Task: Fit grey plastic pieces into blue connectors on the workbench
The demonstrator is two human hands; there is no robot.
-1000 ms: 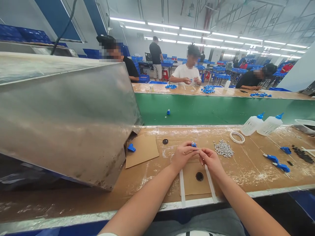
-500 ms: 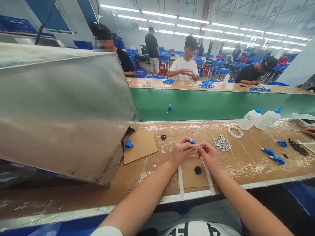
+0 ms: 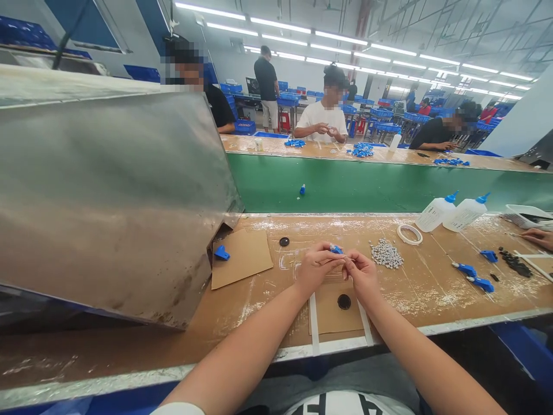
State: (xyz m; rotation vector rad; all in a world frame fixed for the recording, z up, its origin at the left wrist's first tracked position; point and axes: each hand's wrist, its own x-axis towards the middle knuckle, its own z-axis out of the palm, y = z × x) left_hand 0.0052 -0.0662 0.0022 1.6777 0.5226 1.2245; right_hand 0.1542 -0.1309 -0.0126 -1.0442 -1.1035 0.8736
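Note:
My left hand [image 3: 317, 266] is closed around a small blue plastic part [image 3: 336, 249], whose top shows above the fingers. Against it, my right hand [image 3: 359, 273] has thumb and fingers pinched together; what sits in that pinch is too small and covered to make out. Both hands meet over the brown bench. Below them a round black cap [image 3: 344, 301] lies on a taped cardboard sheet [image 3: 330, 320]. A heap of small grey pieces [image 3: 386, 253] is just right of my right hand.
At left stands a big metal housing [image 3: 108, 190], beside cardboard [image 3: 242, 268] bearing another blue part [image 3: 222, 252]. A tape roll [image 3: 409, 234], two white bottles [image 3: 436, 213] and blue parts [image 3: 480, 283] lie right. A co-worker's hand [image 3: 538, 237] is at far right. Beyond runs a green belt [image 3: 268, 184].
The view has shifted slightly. On the green belt, the lone blue part has moved a little to the right. Both hands keep nearly the same pose, fingertips together at the blue part.

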